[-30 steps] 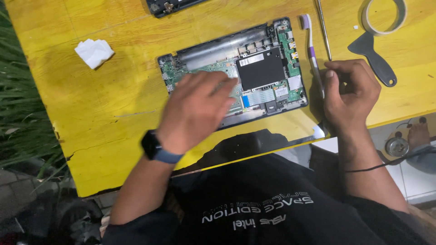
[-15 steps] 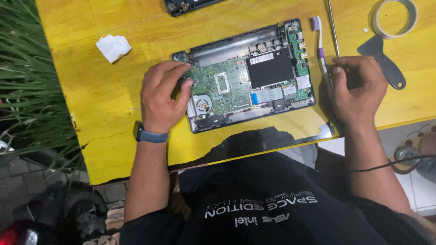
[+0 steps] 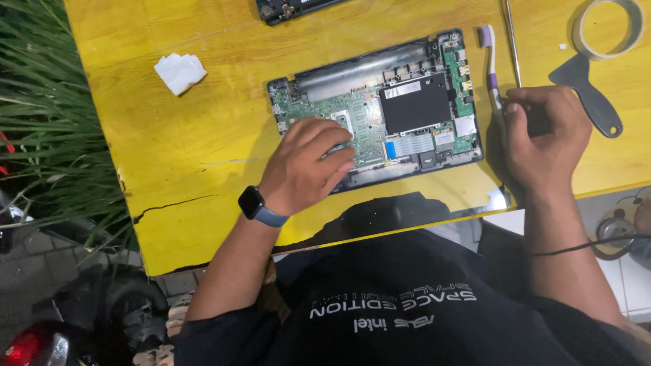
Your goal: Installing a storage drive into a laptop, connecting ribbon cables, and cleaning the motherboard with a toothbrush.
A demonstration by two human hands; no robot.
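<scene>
Head cam, looking down: left hand (image 3: pixel 308 166) lies flat on the opened laptop (image 3: pixel 376 108), fingers (image 3: pixel 332 146) close together and pressing on the green circuit board near its front-left corner. Smartwatch (image 3: pixel 252 202) w/ blue band on that wrist. Right hand (image 3: pixel 546 139) is curled into a loose fist just off the laptop's right edge, fingertips tucked in; can't tell if it's pinching anything. It sits touching the lower end of a purple-and-white toothbrush (image 3: pixel 489 57) that lies alongside the laptop. Laptop itself is mid-table, back cover off, black rectangular part right of centre. Further out: thin metal rod (image 3: pixel 512 41) beside the brush, dark scraper (image 3: pixel 586 88) and a tape roll (image 3: pixel 607 27) top right, crumpled white tissue (image 3: pixel 180 71) far left, all on the yellow table (image 3: pixel 169 169). Grass past the table's left edge.
</scene>
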